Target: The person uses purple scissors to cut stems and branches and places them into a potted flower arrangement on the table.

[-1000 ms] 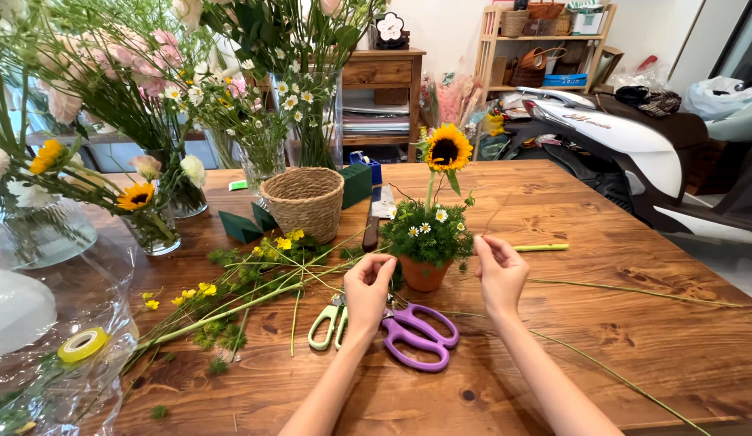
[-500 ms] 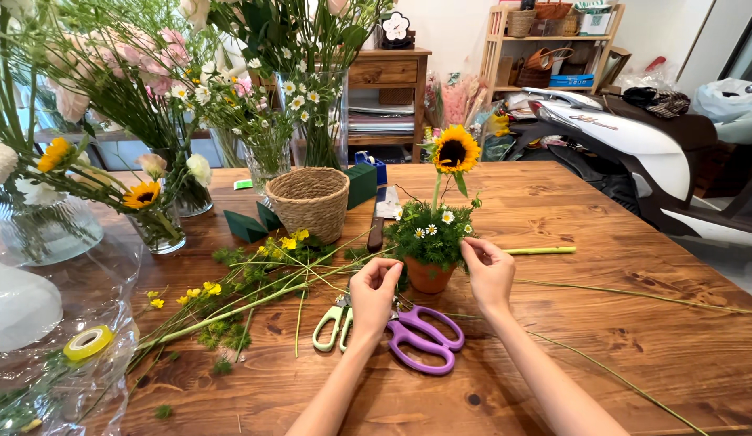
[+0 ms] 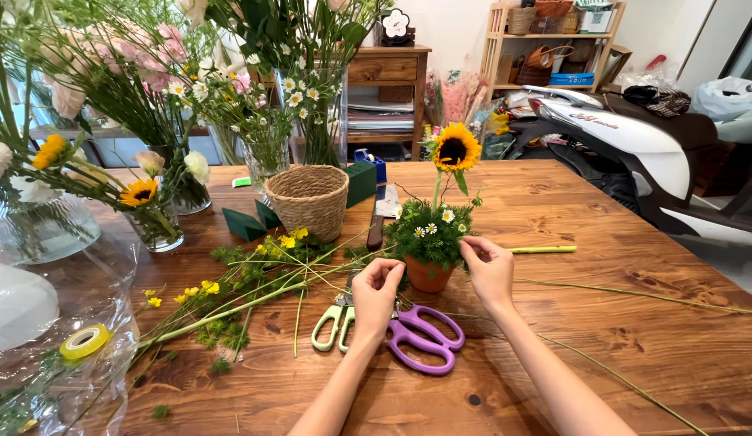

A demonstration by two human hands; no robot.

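Far left, lower frame: clear wrap with a yellow tape roll lying on it. Above it, glass vases of mixed flowers line the upper left.

Left of centre: loose stems with small yellow blooms fan across the table. Behind them, green foam blocks and a woven basket. A knife lies just right of the basket.

Centre, lower: green snips, and touching them on the right, purple scissors.

Centre: left hand, fingers curled together at the greenery on the pot's left side; whether it pinches a stem I cannot tell. Terracotta pot stands mid-frame on the table, between the two hands, filled with fine greens and small white daisies. A sunflower rises upright from it.

Right of centre: right hand, fingertips drawn together at the pot's right edge; its grip cannot be told either. A cut green stem lies just beyond this hand.

Upper right: white scooter; shelf with baskets behind.
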